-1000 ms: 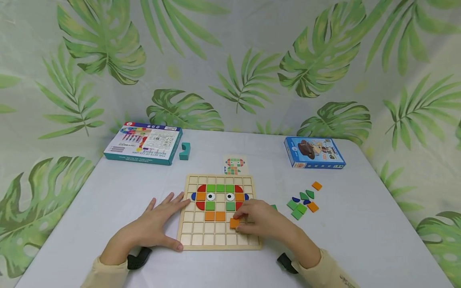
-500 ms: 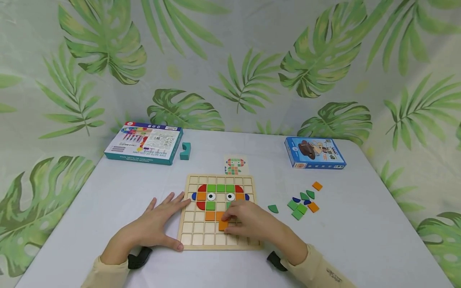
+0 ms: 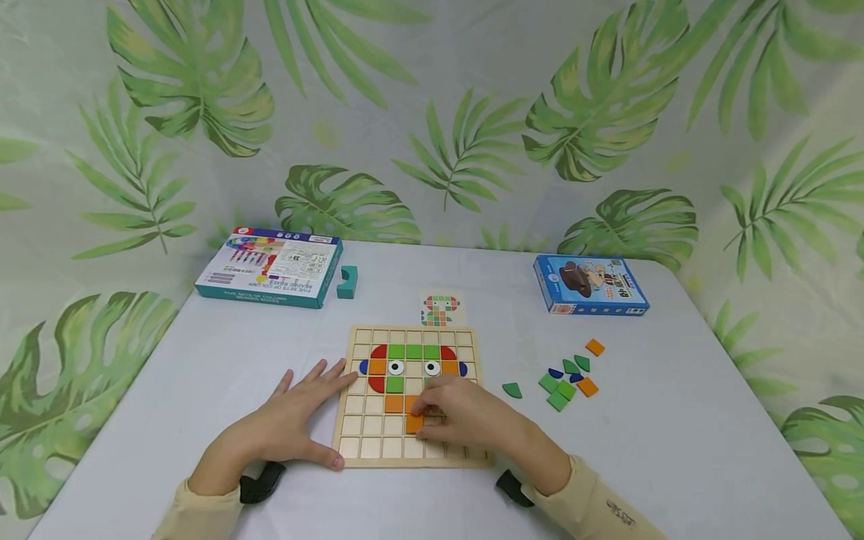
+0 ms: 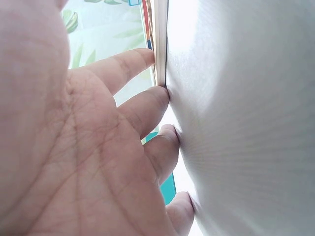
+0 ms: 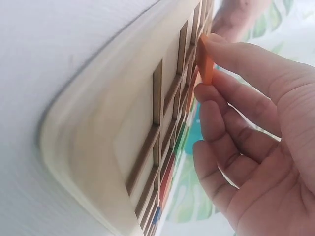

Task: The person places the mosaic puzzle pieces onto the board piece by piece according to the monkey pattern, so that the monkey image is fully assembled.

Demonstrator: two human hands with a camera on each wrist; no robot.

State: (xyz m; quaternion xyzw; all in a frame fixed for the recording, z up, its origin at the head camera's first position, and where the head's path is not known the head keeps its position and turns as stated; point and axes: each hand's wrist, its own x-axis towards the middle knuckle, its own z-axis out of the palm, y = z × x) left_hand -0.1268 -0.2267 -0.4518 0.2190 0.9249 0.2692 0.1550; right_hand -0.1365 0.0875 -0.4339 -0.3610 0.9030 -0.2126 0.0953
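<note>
A wooden grid board [image 3: 351, 459] lies on the table, partly filled with red, green, orange and blue tiles and two round eye tiles [image 3: 396, 367]. My right hand [image 3: 469, 411] pinches an orange square tile [image 3: 415, 424] between thumb and fingers, over a cell just below the row of orange tiles [image 3: 394, 404]. In the right wrist view the orange tile [image 5: 204, 61] is tilted against the grid. My left hand [image 3: 290, 420] is spread flat at the board's left side, its fingertips [image 4: 160, 93] at the board's edge. The right hand hides some tiles on the right.
Loose green, blue and orange tiles [image 3: 557, 400] lie right of the board, with one green quarter piece [image 3: 512, 391] nearer. A pattern card [image 3: 443, 309] sits behind the board. Farther back are a teal-edged box [image 3: 270, 268], a teal block [image 3: 347, 283] and a blue box [image 3: 590, 286].
My right hand has carried the orange square tile left across the board, to just under the orange row, and slightly further left since half a second ago. The left hand has stayed put.
</note>
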